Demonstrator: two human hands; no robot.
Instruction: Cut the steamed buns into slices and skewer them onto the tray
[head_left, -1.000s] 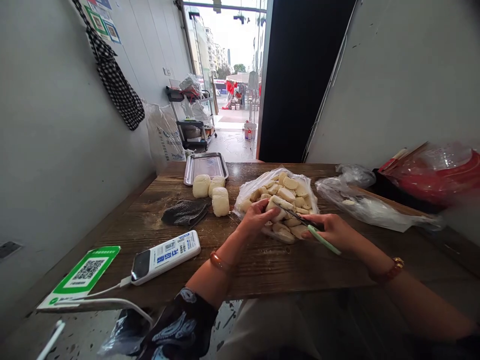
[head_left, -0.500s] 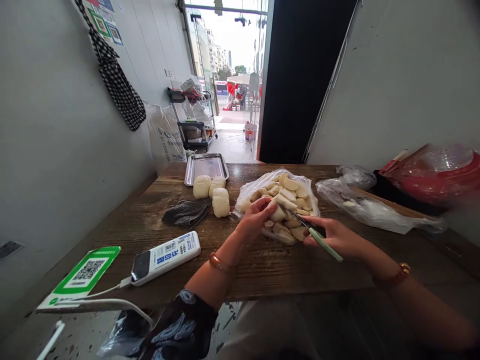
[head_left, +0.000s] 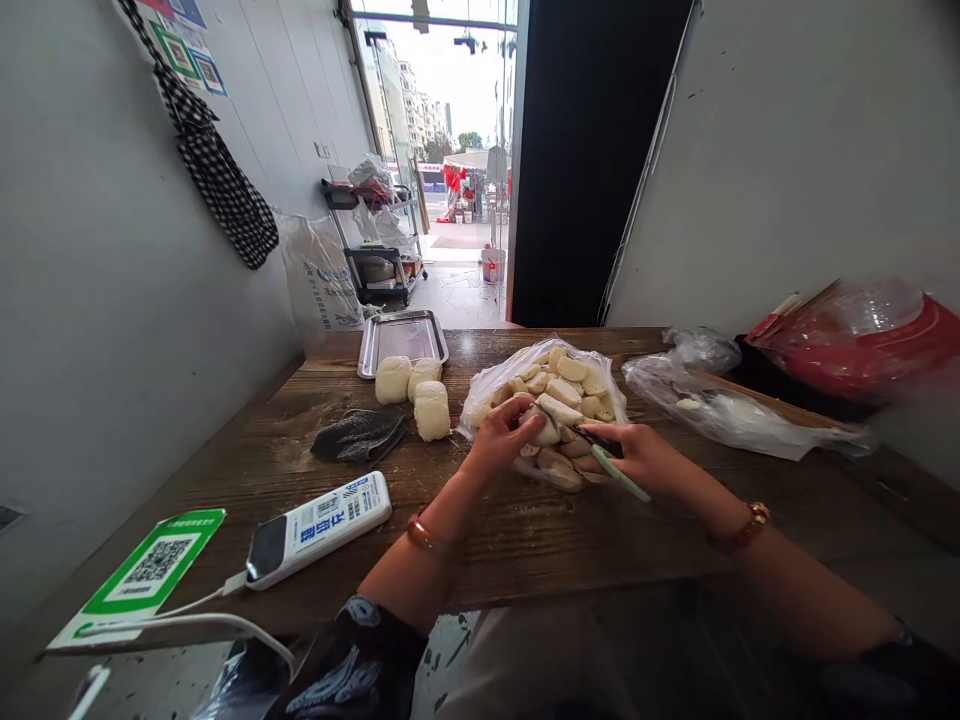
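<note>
My left hand (head_left: 502, 435) is closed around a white steamed bun (head_left: 546, 430), thumb on its near side. A slice at the top of the bun leans away from the rest, with a cut between them. In my right hand (head_left: 641, 455) is a knife (head_left: 622, 475) with a pale green handle; its dark blade points left at the bun, and its tip is hidden. Both hands are over a clear plastic bag (head_left: 480, 393) heaped with bun slices (head_left: 574, 369). Three whole steamed buns (head_left: 432, 410) stand to the left of the bag.
A metal tray (head_left: 403, 338) lies behind the whole buns. Nearer are a black plastic bag (head_left: 360, 435), a white power bank (head_left: 322, 525) with a cable and a green QR-code card (head_left: 142, 575). Crumpled clear plastic (head_left: 720, 400) and a red bag (head_left: 862, 345) are at right on the wooden table (head_left: 510, 540).
The camera view has shifted slightly, so everything sits further left. My right hand with the knife has come closer to the bun, and the blade is deeper in it.
</note>
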